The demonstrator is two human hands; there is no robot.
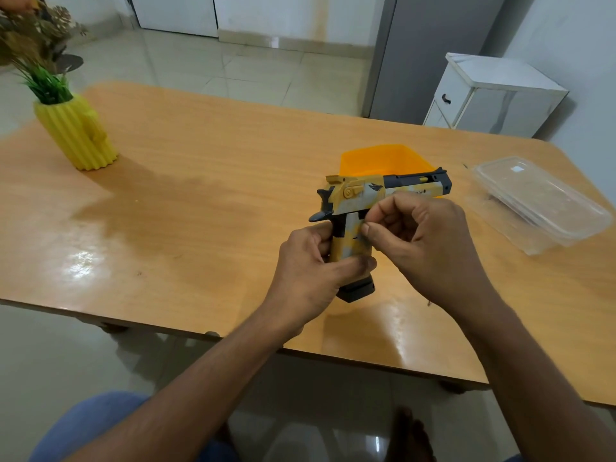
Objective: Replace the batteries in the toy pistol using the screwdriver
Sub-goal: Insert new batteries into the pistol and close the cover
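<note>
A yellow, grey and black toy pistol (pixel 360 195) is held upright above the wooden table (pixel 200 181), its barrel pointing right. My left hand (pixel 310 271) grips the pistol's handle from the left. My right hand (pixel 423 241) is curled against the right side of the handle, thumb and forefinger pinched at the grip panel; whether they hold something small I cannot tell. The black magazine base (pixel 358 290) sticks out below the left hand. No screwdriver or batteries are visible.
An orange plastic tray (pixel 383 160) sits behind the pistol. A clear plastic container (pixel 540 198) with its lid lies at the right. A yellow ribbed vase (pixel 78 131) with plants stands far left. A white cabinet (pixel 493 95) stands beyond the table.
</note>
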